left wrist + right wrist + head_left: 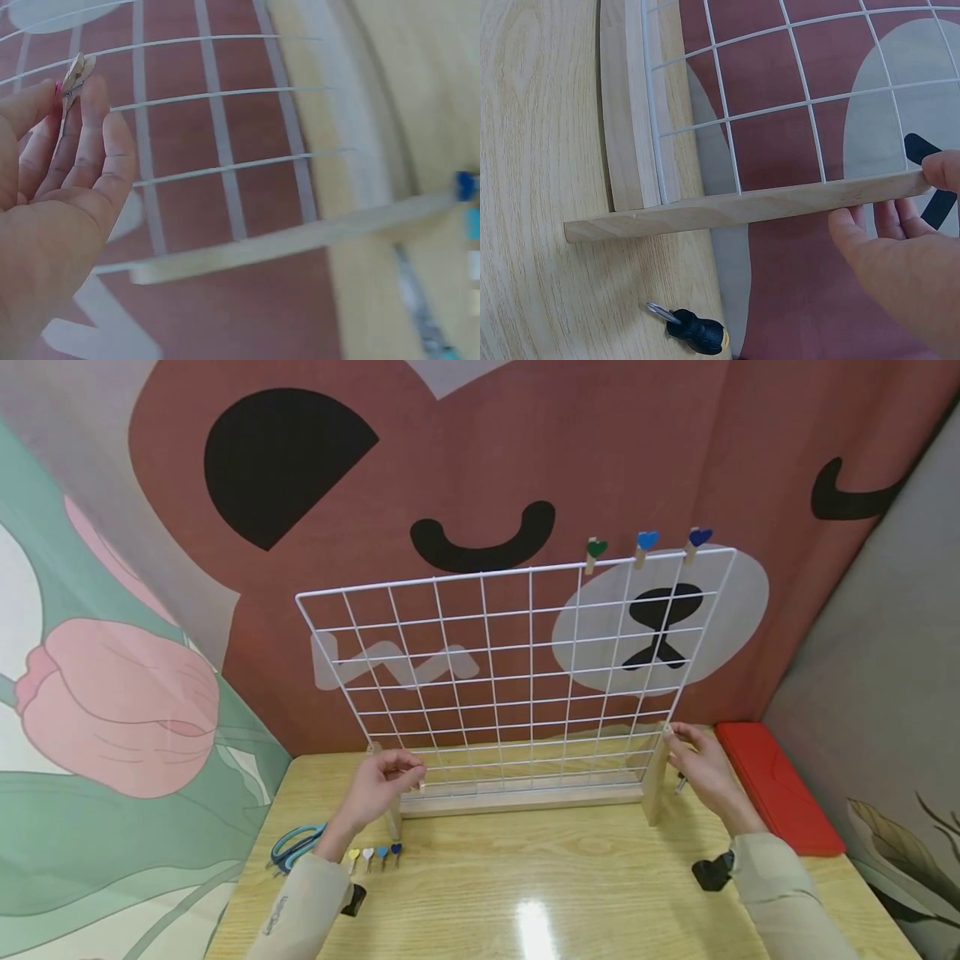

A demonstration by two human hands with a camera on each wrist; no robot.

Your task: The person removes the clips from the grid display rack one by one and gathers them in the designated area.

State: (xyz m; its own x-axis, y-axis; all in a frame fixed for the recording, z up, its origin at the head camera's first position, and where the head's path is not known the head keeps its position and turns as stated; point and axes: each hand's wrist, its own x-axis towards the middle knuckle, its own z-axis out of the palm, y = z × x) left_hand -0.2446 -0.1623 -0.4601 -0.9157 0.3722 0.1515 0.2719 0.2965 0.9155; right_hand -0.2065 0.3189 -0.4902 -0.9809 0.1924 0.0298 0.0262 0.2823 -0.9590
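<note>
- The left hand pinches a small wooden clothespin between thumb and curled fingers, just in front of the white wire grid near its lower left corner.
- The right hand grips the right wooden upright of the grid's stand, thumb on top, fingers beneath.
- A black-handled screwdriver lies on the table just below those fingers.
- Four heart-topped pegs and scissors lie near the left wrist.
- Three pegs sit clipped on the grid's top edge, well above the right fingers.
</note>
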